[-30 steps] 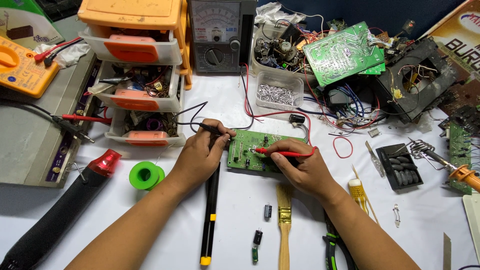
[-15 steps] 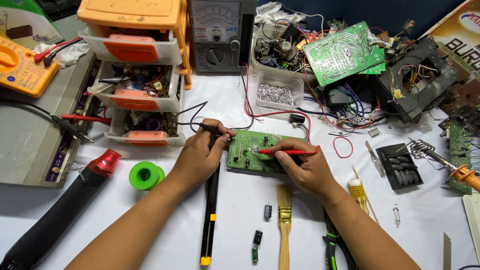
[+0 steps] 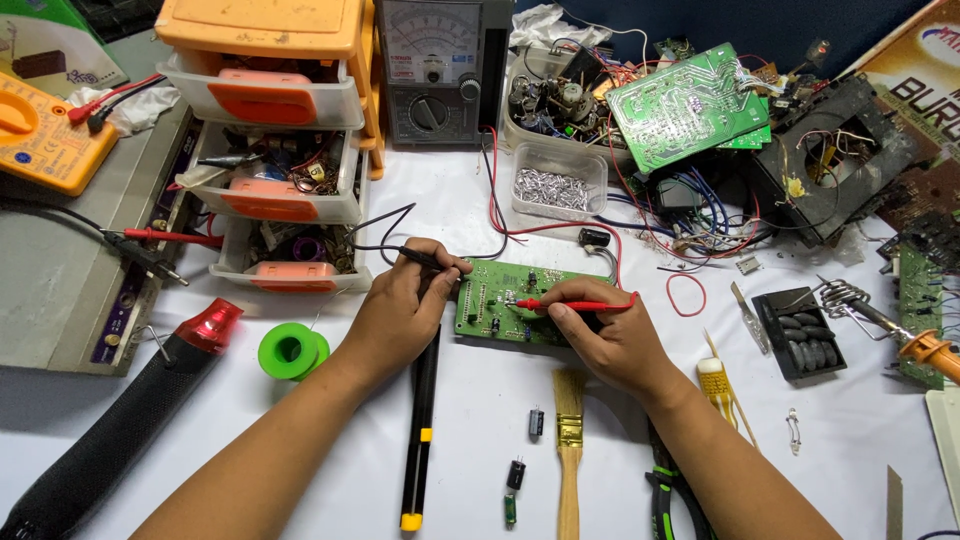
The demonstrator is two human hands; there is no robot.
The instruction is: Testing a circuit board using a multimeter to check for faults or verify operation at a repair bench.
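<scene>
A small green circuit board lies flat on the white table in the middle. My left hand holds a black meter probe at the board's left edge. My right hand holds a red meter probe lying across the board, its tip touching the board near the middle. Red and black leads run from the probes back to the grey analog meter.
Orange-and-white parts drawers stand at the back left beside a yellow meter. A black heat gun, green solder spool, black-and-yellow tool, brush, loose capacitors, pliers lie in front. Boards, soldering iron at right.
My right hand has drawn the red probe slightly left along the board. My left hand and the black probe have stayed put.
</scene>
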